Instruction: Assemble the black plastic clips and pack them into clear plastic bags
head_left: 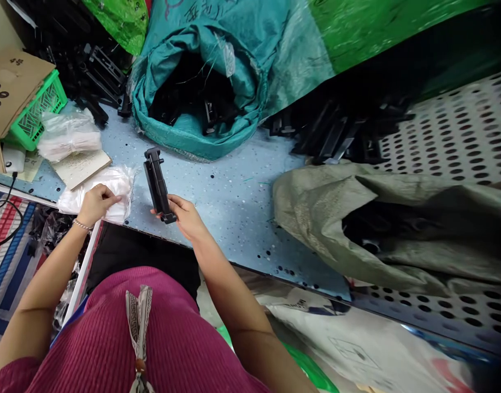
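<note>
My right hand (186, 216) grips a long black plastic part (157, 185) by its lower end. The part looks like a bracket or holder with a channel along its length, and it is tilted up above the blue speckled table. To its left, my left hand (98, 203) rests on a stack of thin clear plastic bags (123, 188) at the table edge. Thumb and fingers there are pinched together on the bag film. A pale flat board (84, 168) lies partly over the stack, just beyond my left hand.
An open teal woven sack (201, 147) of black parts stands at the back, and a grey-green sack (307, 202) lies at right. Black parts (332, 128) are piled between them. A green basket (33, 117), cardboard and bundled bags (70, 134) occupy the left. Perforated metal (451, 125) is far right.
</note>
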The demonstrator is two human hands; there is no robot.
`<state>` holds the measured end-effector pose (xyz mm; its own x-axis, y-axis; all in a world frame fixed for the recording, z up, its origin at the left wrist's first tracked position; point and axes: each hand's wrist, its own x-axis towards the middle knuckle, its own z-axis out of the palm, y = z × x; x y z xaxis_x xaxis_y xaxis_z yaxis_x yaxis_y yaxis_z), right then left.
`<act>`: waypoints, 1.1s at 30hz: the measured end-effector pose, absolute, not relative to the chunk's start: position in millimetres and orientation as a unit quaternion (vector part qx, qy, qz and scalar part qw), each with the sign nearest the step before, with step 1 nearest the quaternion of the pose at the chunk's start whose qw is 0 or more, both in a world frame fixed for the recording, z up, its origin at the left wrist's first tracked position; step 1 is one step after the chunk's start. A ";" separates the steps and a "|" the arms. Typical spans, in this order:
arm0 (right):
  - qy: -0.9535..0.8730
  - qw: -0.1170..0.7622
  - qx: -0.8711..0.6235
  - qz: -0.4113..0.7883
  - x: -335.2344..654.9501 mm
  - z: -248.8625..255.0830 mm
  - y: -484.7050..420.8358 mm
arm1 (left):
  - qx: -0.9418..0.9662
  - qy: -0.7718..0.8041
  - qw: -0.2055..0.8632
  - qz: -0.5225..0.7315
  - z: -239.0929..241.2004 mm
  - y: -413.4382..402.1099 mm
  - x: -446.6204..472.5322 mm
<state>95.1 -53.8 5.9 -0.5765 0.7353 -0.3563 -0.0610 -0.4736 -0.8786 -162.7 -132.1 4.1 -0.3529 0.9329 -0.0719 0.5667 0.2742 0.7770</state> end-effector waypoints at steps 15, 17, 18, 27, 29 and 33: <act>-0.295 0.242 -0.293 0.877 26.4 -8.6 -83.0 | 0.655 0.713 0.119 0.218 24.1 -152.8 -190.1; -0.253 0.147 -0.249 0.923 42.1 -11.2 -92.6 | 0.647 0.710 0.134 0.243 22.7 -147.8 -198.7; -0.224 0.095 -0.234 0.941 47.0 -13.7 -96.4 | 0.643 0.706 0.146 0.259 21.9 -146.7 -201.2; -0.355 0.166 -0.357 0.848 32.7 -18.0 -117.5 | 0.766 0.542 0.220 0.267 38.9 -213.0 -121.2; -0.450 0.190 -0.351 0.799 37.4 -5.3 -129.4 | 0.762 0.554 0.220 0.254 55.7 -233.3 -110.3; -0.611 0.070 -0.162 0.772 52.0 13.7 -146.4 | 0.717 0.620 0.248 0.200 79.0 -282.8 -132.2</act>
